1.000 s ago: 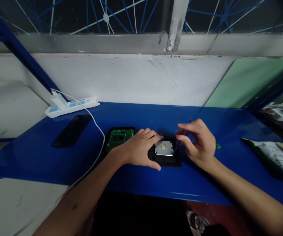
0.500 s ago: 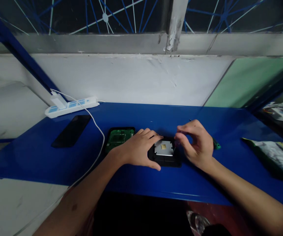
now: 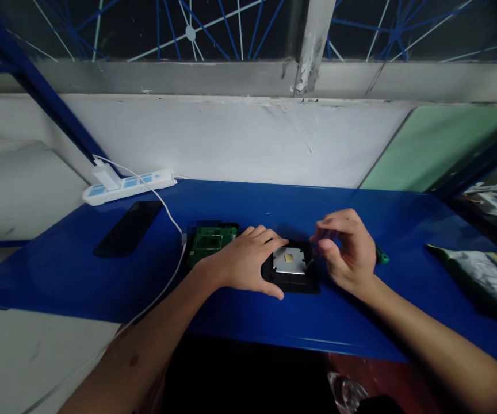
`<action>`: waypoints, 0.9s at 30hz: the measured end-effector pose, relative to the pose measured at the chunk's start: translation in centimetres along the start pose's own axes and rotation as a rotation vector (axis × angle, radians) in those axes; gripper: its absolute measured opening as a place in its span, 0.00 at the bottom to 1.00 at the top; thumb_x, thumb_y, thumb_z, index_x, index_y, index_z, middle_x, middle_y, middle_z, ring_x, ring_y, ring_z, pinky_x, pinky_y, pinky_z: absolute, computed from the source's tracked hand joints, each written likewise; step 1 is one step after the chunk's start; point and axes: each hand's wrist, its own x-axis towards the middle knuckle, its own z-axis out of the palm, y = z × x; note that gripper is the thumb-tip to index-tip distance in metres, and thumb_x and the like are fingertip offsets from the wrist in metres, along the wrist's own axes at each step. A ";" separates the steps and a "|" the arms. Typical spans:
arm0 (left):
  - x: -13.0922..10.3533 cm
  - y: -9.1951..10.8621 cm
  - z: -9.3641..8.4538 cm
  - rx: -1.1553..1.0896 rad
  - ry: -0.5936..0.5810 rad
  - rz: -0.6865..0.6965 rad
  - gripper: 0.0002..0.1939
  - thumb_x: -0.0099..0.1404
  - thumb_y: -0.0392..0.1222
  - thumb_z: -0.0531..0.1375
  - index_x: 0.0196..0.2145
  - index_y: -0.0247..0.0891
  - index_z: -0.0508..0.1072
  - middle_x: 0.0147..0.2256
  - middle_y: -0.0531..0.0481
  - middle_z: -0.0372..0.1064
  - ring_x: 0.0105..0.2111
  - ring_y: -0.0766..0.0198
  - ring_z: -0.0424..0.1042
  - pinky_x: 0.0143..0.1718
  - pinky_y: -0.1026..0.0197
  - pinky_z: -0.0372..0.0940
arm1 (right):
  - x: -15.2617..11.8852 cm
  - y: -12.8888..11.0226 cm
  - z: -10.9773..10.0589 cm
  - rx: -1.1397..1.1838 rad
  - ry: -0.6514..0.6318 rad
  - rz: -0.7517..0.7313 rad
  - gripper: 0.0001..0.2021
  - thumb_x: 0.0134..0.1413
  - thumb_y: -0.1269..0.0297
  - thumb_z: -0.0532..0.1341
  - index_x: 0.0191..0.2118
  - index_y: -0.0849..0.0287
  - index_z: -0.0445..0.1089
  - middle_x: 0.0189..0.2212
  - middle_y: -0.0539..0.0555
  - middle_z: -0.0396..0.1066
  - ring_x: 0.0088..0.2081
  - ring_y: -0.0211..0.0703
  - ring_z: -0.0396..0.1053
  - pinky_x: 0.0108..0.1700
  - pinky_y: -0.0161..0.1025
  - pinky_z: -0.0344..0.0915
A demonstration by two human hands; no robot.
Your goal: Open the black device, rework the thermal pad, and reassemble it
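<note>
A black plastic casing [image 3: 295,283] lies on the blue table, with a silver metal plate [image 3: 282,265] set in it and a small tan square on the plate. My left hand [image 3: 248,259] spans the casing's left side, thumb at the front edge and fingers at the back edge, holding it. In my right hand [image 3: 352,253] is a small screwdriver [image 3: 328,234] with a see-through purplish handle. Its thin shaft slants down to the plate's right edge; whether the tip sits in a screw is too small to tell. Left of the casing, a green circuit board [image 3: 207,240] is partly covered by my left hand.
A black phone [image 3: 128,229] lies at the left, near a white power strip [image 3: 132,187] with a charger. Its white cable [image 3: 173,221] runs across the table's left part. A green-tipped tool [image 3: 381,255] lies behind my right hand. A shiny packet [image 3: 481,279] is at the right.
My right thumb and fingers have spread slightly around the screwdriver handle. My left hand stays on the casing. The whole view has shifted a little.
</note>
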 end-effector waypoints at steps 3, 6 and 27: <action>0.0 0.0 0.0 -0.009 -0.001 -0.004 0.52 0.51 0.71 0.69 0.64 0.40 0.62 0.57 0.41 0.65 0.55 0.45 0.64 0.57 0.47 0.57 | 0.2 0.0 -0.1 -0.027 0.010 -0.032 0.11 0.62 0.62 0.65 0.48 0.53 0.70 0.36 0.53 0.73 0.36 0.46 0.72 0.36 0.46 0.69; 0.0 0.1 -0.1 -0.025 -0.001 -0.004 0.51 0.52 0.72 0.68 0.64 0.40 0.62 0.56 0.40 0.65 0.55 0.44 0.64 0.57 0.46 0.57 | 0.3 -0.4 -0.1 -0.059 0.025 -0.044 0.12 0.59 0.66 0.67 0.48 0.52 0.71 0.35 0.52 0.74 0.35 0.45 0.71 0.35 0.45 0.70; 0.0 0.0 -0.1 -0.025 -0.002 0.005 0.51 0.52 0.71 0.68 0.64 0.39 0.62 0.56 0.41 0.66 0.54 0.45 0.63 0.58 0.46 0.56 | 0.3 -1.4 0.1 -0.019 0.034 0.066 0.16 0.62 0.72 0.62 0.54 0.51 0.70 0.38 0.54 0.75 0.35 0.43 0.74 0.33 0.45 0.73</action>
